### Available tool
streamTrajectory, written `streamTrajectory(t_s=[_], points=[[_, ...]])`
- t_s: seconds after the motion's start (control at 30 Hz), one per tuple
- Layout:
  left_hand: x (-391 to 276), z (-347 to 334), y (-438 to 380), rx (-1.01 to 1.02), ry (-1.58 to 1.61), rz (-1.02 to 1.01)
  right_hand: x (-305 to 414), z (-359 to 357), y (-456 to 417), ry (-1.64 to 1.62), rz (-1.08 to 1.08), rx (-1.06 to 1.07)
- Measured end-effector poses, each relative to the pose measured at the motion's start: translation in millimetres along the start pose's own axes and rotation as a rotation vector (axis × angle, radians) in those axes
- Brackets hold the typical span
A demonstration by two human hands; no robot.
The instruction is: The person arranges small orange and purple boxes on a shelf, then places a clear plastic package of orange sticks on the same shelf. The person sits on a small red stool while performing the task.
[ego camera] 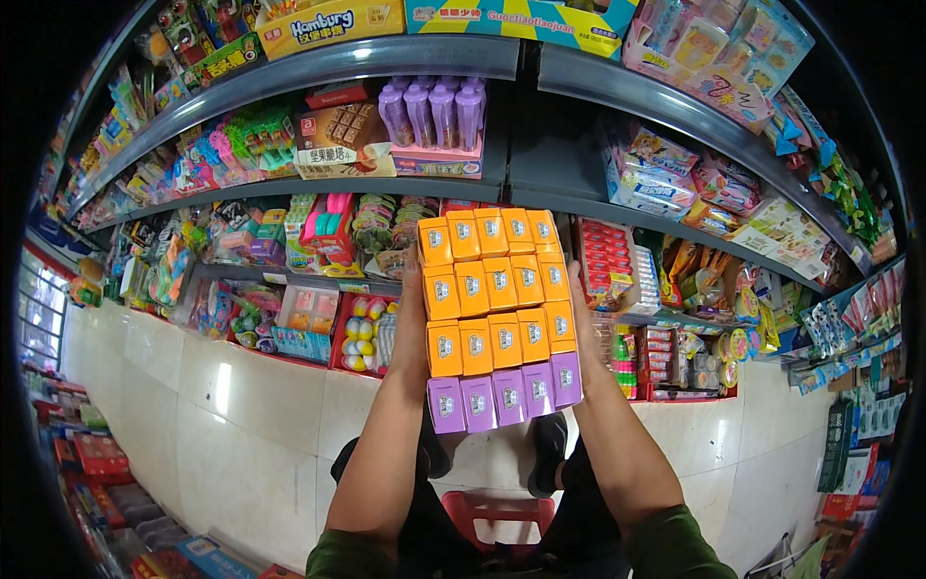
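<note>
My left hand (411,329) and my right hand (587,326) press from both sides on a block of small boxes, held up before the shelves. Most of the block is rows of orange boxes (500,283); the row nearest me is purple boxes (508,396). Each box end bears a small printed emblem. The fingers of both hands are mostly hidden by the block's sides. Behind the block stands a dark shelf (553,159), with purple bottle-shaped containers (432,108) and a brown snack box (342,137) to the left and blue-and-white candy packs (651,174) to the right.
Below are trays of red packs (606,262), egg-shaped toys (359,336) and other sweets. A shelf edge (347,64) juts out above. A red plastic stool (499,510) is between my legs on the tiled floor (260,412). More goods (101,454) lie at the lower left.
</note>
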State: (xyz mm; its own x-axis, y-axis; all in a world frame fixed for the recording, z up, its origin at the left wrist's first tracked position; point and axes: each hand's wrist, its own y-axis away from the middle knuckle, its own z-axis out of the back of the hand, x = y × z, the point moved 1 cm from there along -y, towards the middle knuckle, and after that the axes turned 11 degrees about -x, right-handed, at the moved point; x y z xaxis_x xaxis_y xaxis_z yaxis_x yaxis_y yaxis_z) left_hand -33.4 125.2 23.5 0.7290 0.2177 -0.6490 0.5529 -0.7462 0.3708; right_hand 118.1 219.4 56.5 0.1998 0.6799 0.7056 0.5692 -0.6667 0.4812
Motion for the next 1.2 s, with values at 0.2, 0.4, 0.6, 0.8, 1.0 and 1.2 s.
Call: streamTrajectory(t_s=[0.2, 0.4, 0.6, 0.8, 1.0, 1.2], points=[[-6.5, -6.2, -1.0, -0.114, -0.033, 0.022, -6.6, -11.7, 2.4, 0.045, -0.009, -0.002], [-4.1, -8.6, -0.3, -0.132, -0.042, 0.029, -3.9, -10.2, 1.7, 0.051, 0.01, 0.042], [-1.5, -8.9, 3.4, -0.146, -0.051, 0.049, -1.3, -13.7, 5.4, 0.016, 0.046, 0.084], [-4.6, -15.8, -1.1, -0.141, -0.075, 0.091, 5.2, -4.4, -1.0, -0.001, 0.001, -0.088], [6.2, 22.5, -21.1, 0.085, 0.104, 0.15, 21.2, 6.2, -10.2, -0.151, 0.004, -0.05], [26.2, 15.9, -0.2, 0.226, 0.353, 0.242, 41.5, 5.7, -4.5, -0.149, -0.022, -0.118]])
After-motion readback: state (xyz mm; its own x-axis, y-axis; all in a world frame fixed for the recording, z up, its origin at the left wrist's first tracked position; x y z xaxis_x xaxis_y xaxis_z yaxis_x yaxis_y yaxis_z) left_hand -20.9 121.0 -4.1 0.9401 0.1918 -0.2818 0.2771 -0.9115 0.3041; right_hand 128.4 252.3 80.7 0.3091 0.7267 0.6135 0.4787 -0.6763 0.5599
